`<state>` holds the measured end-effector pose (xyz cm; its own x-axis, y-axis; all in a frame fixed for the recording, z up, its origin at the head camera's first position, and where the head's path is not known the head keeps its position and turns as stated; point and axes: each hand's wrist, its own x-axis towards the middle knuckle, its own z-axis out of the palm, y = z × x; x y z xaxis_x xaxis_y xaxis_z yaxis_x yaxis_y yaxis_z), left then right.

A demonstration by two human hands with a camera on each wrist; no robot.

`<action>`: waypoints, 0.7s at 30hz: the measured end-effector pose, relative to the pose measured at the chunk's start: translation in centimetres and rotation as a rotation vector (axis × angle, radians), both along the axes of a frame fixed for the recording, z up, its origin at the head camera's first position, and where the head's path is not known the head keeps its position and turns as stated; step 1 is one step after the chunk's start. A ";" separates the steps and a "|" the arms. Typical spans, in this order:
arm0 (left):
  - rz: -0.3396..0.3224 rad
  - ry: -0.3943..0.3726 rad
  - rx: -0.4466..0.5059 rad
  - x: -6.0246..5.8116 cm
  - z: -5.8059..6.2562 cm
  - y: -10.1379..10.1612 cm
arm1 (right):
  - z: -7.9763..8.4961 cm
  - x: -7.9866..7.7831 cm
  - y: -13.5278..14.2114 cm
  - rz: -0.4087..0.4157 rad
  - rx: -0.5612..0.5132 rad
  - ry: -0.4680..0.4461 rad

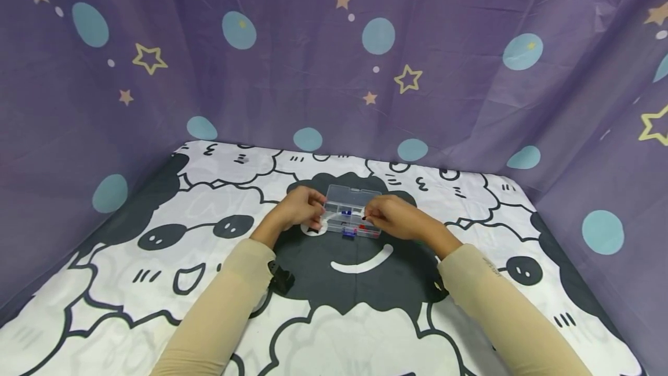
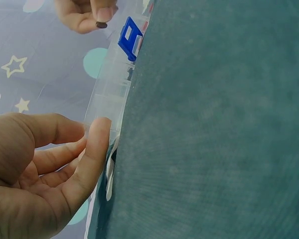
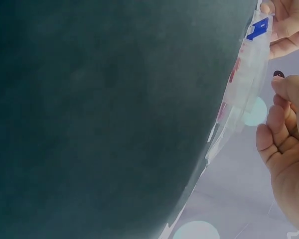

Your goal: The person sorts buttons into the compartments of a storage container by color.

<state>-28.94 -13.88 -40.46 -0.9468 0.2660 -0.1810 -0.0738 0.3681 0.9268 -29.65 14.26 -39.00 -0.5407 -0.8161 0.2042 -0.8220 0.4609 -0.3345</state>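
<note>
A clear plastic compartment box [image 1: 336,228] sits on the printed cloth with its lid [image 1: 351,195] raised at the back. Its blue latch [image 2: 131,40] hangs at the front. My left hand [image 1: 301,209] holds the box's left end, thumb and fingers at the edge. Over the right part of the compartments, my right hand [image 1: 395,216] pinches a small, dark, round button [image 3: 279,74] between thumb and fingertip. Small blue pieces [image 1: 346,212] show inside the box, and red ones [image 1: 374,234] at its front right. The right hand hides some compartments.
Under the box spreads a black-and-white cartoon cloth [image 1: 209,271], whose dark patch surrounds the box. A purple curtain [image 1: 313,74] with stars and dots hangs behind and along both sides. Dark wrist straps [image 1: 282,278] show on the sleeves.
</note>
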 end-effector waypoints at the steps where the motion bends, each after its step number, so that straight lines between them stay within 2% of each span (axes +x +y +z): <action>1: 0.000 0.000 -0.001 0.0 0.0 0.0 | 0.0 0.0 -0.2 0.000 0.003 0.001; 21: -0.011 0.007 0.005 -0.2 -0.2 -0.1 | 0.2 -0.7 -3.0 0.019 0.024 0.005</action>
